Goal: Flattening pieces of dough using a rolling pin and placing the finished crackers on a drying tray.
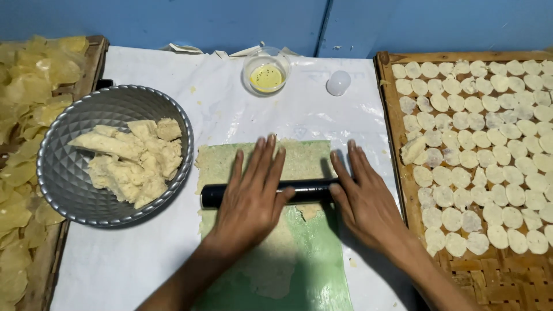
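The black rolling pin lies on the dough sheet with its long axis running left to right — square to both forearms and across the green mat. It sits directly under both palms, so neither hand has to reach for it. The left hand covers the pin's middle; the right hand bears on its right end. The left end of the pin shows bare.

Hand state: both hands lie flat, palms down, fingers extended forward and only slightly spread. Nothing is pinched or gripped.

The pin is a smooth, dark, glossy cylinder. The dough is pale beige and grainy, pressed thin; beyond the pin it forms a broad rectangle, while nearer the person it is patchy and leaves the green mat exposed.

Surroundings:
- Left of the mat — a faceted metal bowl holding torn dough lumps.
- Far edge of the white-covered table — a small glass bowl of yellow liquid (dark specks in it) and a round white object.
- Right — a woven tray laid with pale dough discs.
- Far left — a heap of yellow chips.
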